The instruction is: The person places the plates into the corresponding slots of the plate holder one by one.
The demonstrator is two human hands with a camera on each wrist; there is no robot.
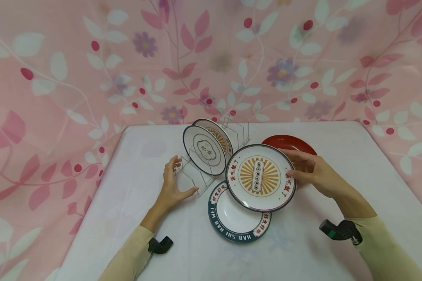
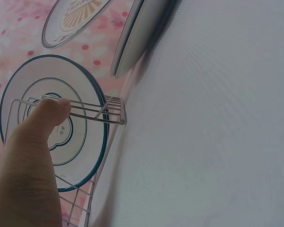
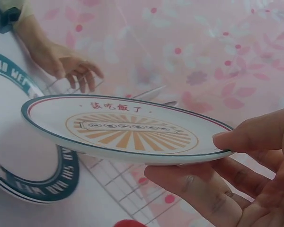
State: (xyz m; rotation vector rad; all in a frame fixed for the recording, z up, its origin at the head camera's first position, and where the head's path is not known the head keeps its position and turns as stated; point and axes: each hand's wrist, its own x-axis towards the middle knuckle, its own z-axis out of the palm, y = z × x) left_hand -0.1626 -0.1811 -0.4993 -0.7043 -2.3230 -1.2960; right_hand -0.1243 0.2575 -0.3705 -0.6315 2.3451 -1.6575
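My left hand (image 1: 172,183) grips the near left end of a wire plate rack (image 2: 114,114), its thumb lying on the wire in the left wrist view. Two plates lean in the rack: the nearer plate (image 1: 193,145) shows its underside with a line emblem, and the farther plate (image 1: 223,134) shows an orange sunburst. My right hand (image 1: 318,173) pinches a white sunburst plate (image 1: 246,195) by its right rim, thumb on top and fingers underneath. This held plate is raised and tilted, and overlaps a dark-rimmed plate (image 1: 239,236) in the head view.
Behind the held plate, a red dish (image 1: 288,142) is partly hidden at the right. Everything rests on a white-covered table (image 1: 126,156) with its back edge against a pink floral backdrop (image 1: 225,62). The rack's far end stands close to that edge.
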